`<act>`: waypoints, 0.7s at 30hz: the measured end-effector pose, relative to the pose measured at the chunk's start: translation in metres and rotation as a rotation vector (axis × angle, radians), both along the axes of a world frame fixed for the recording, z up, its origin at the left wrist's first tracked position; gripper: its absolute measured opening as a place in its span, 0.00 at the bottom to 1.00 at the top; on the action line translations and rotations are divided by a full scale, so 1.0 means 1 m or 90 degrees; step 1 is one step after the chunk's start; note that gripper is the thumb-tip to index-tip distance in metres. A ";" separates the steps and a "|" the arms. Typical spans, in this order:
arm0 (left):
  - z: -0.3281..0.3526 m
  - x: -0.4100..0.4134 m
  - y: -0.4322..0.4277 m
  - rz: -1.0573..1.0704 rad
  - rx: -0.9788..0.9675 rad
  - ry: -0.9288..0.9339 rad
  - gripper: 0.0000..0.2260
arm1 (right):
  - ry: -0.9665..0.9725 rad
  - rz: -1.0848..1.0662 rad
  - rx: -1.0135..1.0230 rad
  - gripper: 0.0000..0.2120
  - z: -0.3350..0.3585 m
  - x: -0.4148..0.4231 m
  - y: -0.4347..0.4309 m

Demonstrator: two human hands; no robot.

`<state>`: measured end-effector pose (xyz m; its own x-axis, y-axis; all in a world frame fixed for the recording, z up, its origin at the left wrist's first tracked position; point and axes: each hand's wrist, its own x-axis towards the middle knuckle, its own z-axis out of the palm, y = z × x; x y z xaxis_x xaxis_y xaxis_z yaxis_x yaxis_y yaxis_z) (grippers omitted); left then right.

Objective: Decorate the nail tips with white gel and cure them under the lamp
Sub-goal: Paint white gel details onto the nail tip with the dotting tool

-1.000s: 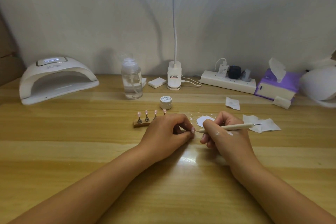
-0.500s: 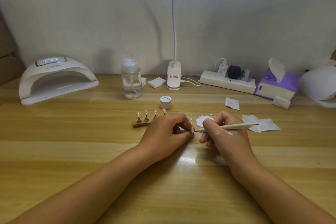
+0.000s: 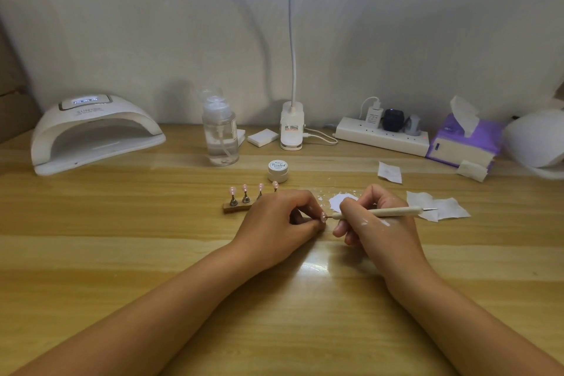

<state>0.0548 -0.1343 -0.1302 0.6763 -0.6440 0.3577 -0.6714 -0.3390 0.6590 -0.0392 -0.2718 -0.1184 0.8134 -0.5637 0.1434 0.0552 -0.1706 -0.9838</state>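
My left hand [image 3: 279, 217] pinches a small pink nail tip [image 3: 323, 217] between thumb and fingers, low over the wooden table. My right hand [image 3: 375, 220] holds a pale dotting pen [image 3: 387, 212] like a pencil, its fine point touching the nail tip. White gel smears mark the back of my right hand. Behind my left hand a wooden holder [image 3: 236, 207] carries several pink nail tips [image 3: 245, 188] on metal stands. A white gel jar [image 3: 278, 171] stands behind it, lid on. A white gel blob sits on a palette [image 3: 337, 201] beyond my right hand. The white curing lamp [image 3: 91, 131] stands far left.
A clear pump bottle [image 3: 220, 137], a white pad [image 3: 262, 137], the desk lamp base [image 3: 292, 128], a power strip [image 3: 383, 134] and a purple tissue box [image 3: 464, 143] line the back. Paper wipes [image 3: 439, 206] lie to the right of my right hand.
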 end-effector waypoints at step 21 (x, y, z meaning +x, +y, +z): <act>-0.001 0.000 0.001 -0.006 -0.001 -0.014 0.08 | -0.005 0.002 -0.006 0.10 0.000 0.000 0.001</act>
<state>0.0551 -0.1336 -0.1307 0.6627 -0.6495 0.3729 -0.6884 -0.3321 0.6449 -0.0395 -0.2709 -0.1184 0.8142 -0.5596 0.1546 0.0635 -0.1789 -0.9818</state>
